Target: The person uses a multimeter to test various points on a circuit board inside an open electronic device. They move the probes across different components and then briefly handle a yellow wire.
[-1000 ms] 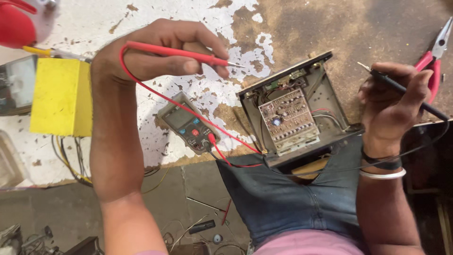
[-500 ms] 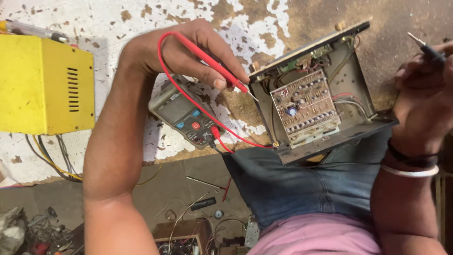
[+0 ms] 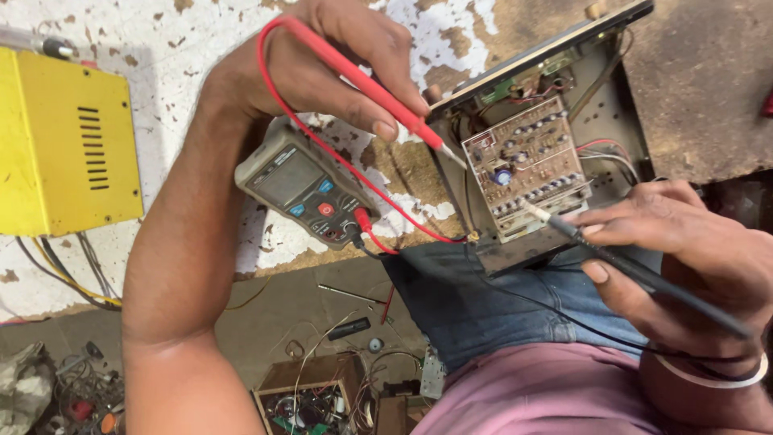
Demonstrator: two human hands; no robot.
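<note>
Red plastic runs through the left hand (image 3: 322, 72): its fingers are pinched around a red probe (image 3: 366, 84), whose metal tip comes down at the left edge of a circuit board (image 3: 527, 165). The board sits bare inside an open metal chassis (image 3: 612, 121), which is propped on the person's knee against the edge of a chipped, white-painted workbench (image 3: 161, 48). The right hand (image 3: 684, 266) pinches a black probe (image 3: 644, 274) between thumb and fingers, pen-fashion, with the tip at the near edge of the same board. A grey multimeter (image 3: 310, 193) lies on the bench to the left of the chassis, under the left forearm, and the red lead (image 3: 322, 153) loops from it up to the hand. A yellow metal box (image 3: 64, 145) with vent slots stands at far left, and loose wires and small parts are strewn on the floor below. The risk here looks plain: the components are packed close, so a small slip of either tip could bridge two neighbouring points. The chassis rests only on the knee, and a shift of the leg could tip it or drag the probes off their spots. The taut red lead could also tug the meter toward the bench edge.
</note>
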